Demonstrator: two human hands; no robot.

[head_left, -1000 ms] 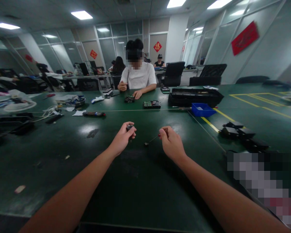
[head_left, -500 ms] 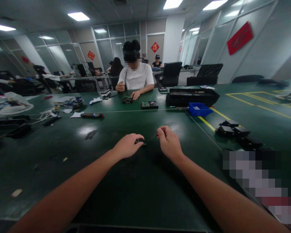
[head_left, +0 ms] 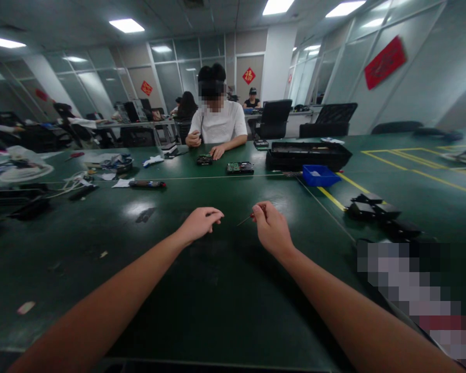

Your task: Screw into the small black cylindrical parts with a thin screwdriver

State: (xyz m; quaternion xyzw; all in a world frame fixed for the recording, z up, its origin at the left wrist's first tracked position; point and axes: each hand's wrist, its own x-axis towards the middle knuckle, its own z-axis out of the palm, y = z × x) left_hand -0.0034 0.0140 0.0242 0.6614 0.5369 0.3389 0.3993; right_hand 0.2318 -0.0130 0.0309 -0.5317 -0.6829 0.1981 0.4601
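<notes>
My right hand [head_left: 271, 228] is closed around a thin screwdriver [head_left: 245, 220], whose metal shaft sticks out to the left and down over the green table [head_left: 217, 321]. A bit of its reddish handle shows by the thumb. To the left, my left hand [head_left: 202, 223] is held just above the table with its fingers bent and drawn together. Something dark shows beside the fingers, but whatever they hold is too small and hidden to name. A gap separates the screwdriver's tip from my left fingertips.
Across the table sits a person in a white shirt [head_left: 221, 122], hands by a circuit-board device [head_left: 204, 159]. Another such device [head_left: 239, 168] lies nearby. A black tray [head_left: 308, 161], a blue bin [head_left: 320, 178] and black blocks [head_left: 386, 210] are at right. Cables [head_left: 72, 184] lie left.
My left hand has drawn up and left, away from the screwdriver tip, and its fingers have come together. The small dark part once seen at its thumb is hidden. My right hand stays nearly still.
</notes>
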